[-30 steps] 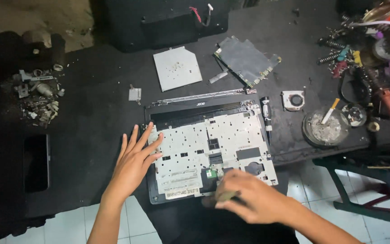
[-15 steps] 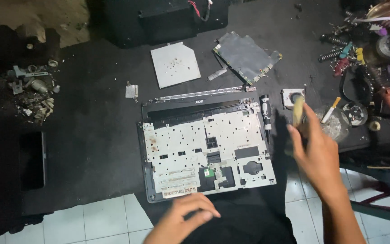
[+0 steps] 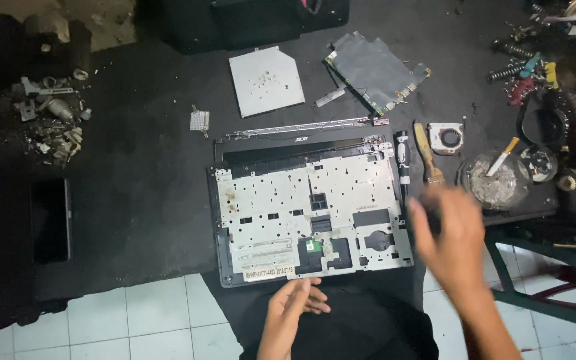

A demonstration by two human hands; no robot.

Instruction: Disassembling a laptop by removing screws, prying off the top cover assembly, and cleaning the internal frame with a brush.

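A stripped laptop base [image 3: 308, 213] with a bare silver metal frame lies on the black table [image 3: 141, 167] in front of me. My left hand [image 3: 295, 308] hovers just below its front edge, fingers loosely apart, holding nothing. My right hand [image 3: 451, 233] is blurred in motion at the laptop's right side, empty and open. A wooden-handled brush [image 3: 428, 155] lies on the table just above that hand, beside a dark screwdriver [image 3: 403, 159].
A silver drive cover [image 3: 266, 80], a circuit board [image 3: 375, 70] and a hinge strip [image 3: 301, 127] lie behind the laptop. A small fan [image 3: 447, 137], a glass ashtray [image 3: 496, 180], tools [image 3: 535, 67], a screw pile [image 3: 51, 123] and a black phone [image 3: 51, 220] surround it.
My right hand carried the brush to the right, laid it on the table and pulled back empty. My left hand withdrew from the laptop to below its front edge.
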